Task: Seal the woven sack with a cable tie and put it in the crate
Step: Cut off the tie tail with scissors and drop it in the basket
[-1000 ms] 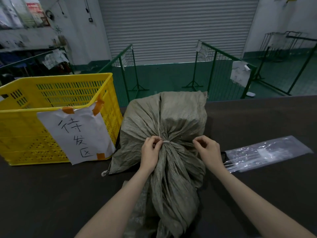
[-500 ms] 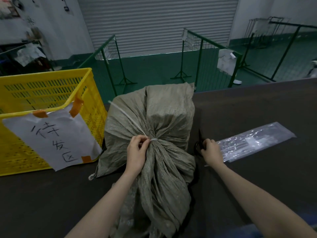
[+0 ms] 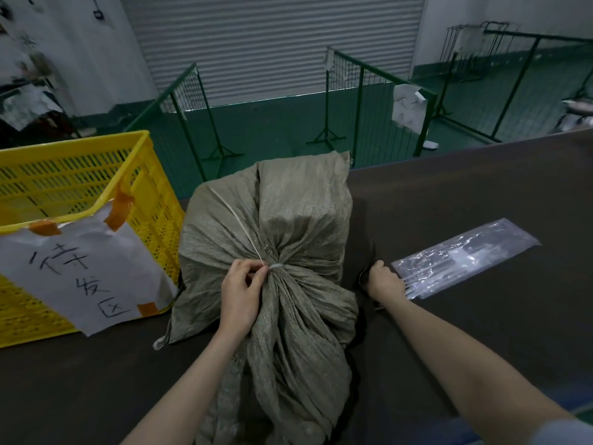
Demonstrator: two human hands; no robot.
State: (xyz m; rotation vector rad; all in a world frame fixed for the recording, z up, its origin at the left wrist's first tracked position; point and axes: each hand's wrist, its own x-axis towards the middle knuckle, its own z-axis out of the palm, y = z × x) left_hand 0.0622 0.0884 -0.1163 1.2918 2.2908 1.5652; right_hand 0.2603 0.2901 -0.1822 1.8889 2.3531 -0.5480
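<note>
Right now the person is standing over the sack [image 3: 272, 226], which is lying on the dark table [image 3: 481, 194] just beside the yellow crate [image 3: 80, 175], its neck gathered and cinched by a white cable tie [image 3: 276, 266]. The left hand [image 3: 239, 292] is pinching the tie at the knot, fingers closed on it, while the long free tail is trailing up and away across the sack toward the crate. The right hand [image 3: 383, 281] is resting on the table on the sack's other side, closing over something small and dark that I cannot make out, right at the near end of a clear plastic packet [image 3: 465, 256] of spare ties. I would say the seal looks nearly done, but the loose fabric below the knot is bunching unevenly, so a fold could be slipping out if the tie is not fully tight. The stiff tail could also be catching on the crate's rim during the lift. A taped paper sign [image 3: 80, 271] is hanging on the crate's near wall. Nothing is lying between sack and crate, though the crate's wall is standing taller than the sack, so the sack would need lifting over it.
</note>
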